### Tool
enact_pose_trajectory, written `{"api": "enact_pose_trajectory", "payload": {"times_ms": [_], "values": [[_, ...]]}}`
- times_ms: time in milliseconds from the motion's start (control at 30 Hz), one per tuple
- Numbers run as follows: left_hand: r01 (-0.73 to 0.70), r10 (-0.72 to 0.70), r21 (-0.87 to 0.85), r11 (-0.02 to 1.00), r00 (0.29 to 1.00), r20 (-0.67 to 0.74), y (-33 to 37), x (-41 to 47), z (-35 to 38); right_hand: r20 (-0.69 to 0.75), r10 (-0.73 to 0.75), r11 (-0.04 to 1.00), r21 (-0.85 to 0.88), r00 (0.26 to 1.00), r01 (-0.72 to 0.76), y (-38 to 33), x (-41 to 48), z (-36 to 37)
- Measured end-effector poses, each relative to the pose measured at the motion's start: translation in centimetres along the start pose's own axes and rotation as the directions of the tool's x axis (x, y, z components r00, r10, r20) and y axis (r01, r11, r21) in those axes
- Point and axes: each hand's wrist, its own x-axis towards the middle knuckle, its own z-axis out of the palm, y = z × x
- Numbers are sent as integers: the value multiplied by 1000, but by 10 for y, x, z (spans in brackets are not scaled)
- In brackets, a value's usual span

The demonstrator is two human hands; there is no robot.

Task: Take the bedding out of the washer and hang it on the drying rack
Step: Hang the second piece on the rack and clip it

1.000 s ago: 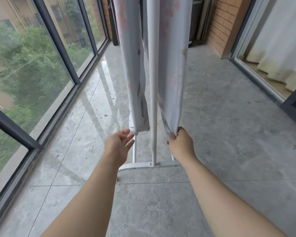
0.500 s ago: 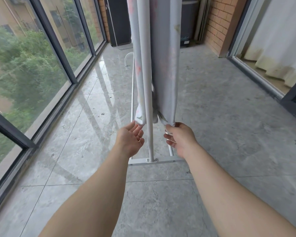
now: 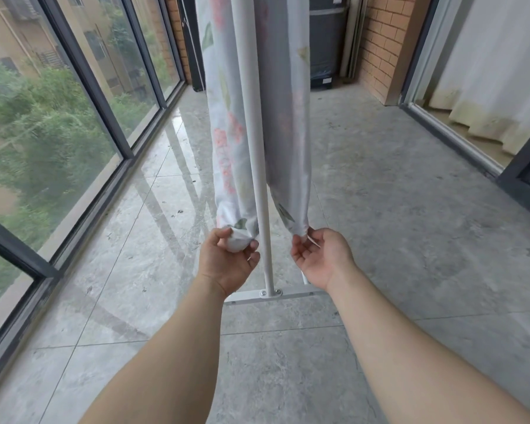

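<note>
The bedding [image 3: 227, 133] hangs on the drying rack [image 3: 251, 117] in 2 long soft strips, one each side of the rack's round white pole [image 3: 265, 246]. The top is out of view. The cloth is thin & pale, w/ pink flowers & green leaves. The print is bright on the left strip & faded grey on the right one. Both strips end above the floor [image 3: 410, 209].

The left hand [image 3: 227, 261] is curled round the btm of the left strip, which is scrunched into a soft white ball. Thumb & fingers are closed on it. The right hand [image 3: 322, 258] is palm up w/ bent fingers & pinches the pointy btm corner of the right strip. The pole stands straight btwn the 2 hands.

The pole is bolted to a flat white foot bar [image 3: 288, 293]. Floor = big grey stone-look tiles, shiny nr the windows [image 3: 74, 133], duller on the right. The windows have dark frames, w/ green trees outside. At the back are an orange brick wall [image 3: 377, 56] & a dark grey box [image 3: 326, 41]. A cream curtain [image 3: 487, 71] w/ wavy folds hangs on the right.
</note>
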Motion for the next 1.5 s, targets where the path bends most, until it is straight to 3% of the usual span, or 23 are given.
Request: {"api": "enact_pose_trajectory", "payload": {"times_ms": [100,200,300,400,567,767,933,1133,1333,1500], "values": [[46,-42,33,998,992,-115,-7,1,-11,-12,-17,1000,-16,1000,16,3,4,0],[26,4,114,993,966,-257,-8,6,-16,0,-19,999,-36,1000,19,8,8,1],[28,11,187,982,979,-202,-5,6,-15,4,-24,999,-43,1000,24,10,12,3],[65,-53,117,991,994,-96,-5,0,-14,-5,-40,998,-51,999,39,12,16,5],[87,-50,231,969,985,-162,-1,1,-4,-47,-85,991,-110,995,79,18,20,8],[160,-68,536,829,980,-188,14,3,10,-43,-148,949,-288,988,130,18,23,12],[200,-49,684,702,971,-234,13,6,18,-32,-90,899,-432,995,67,22,28,17],[314,-128,662,680,941,-314,14,3,13,-95,-67,852,-524,993,7,29,30,24],[257,-100,666,700,959,-265,19,0,23,-222,-126,853,-521,967,-9,26,37,10],[220,-8,719,660,958,-286,17,1,30,-62,77,869,-486,995,-97,35,33,5]]}}
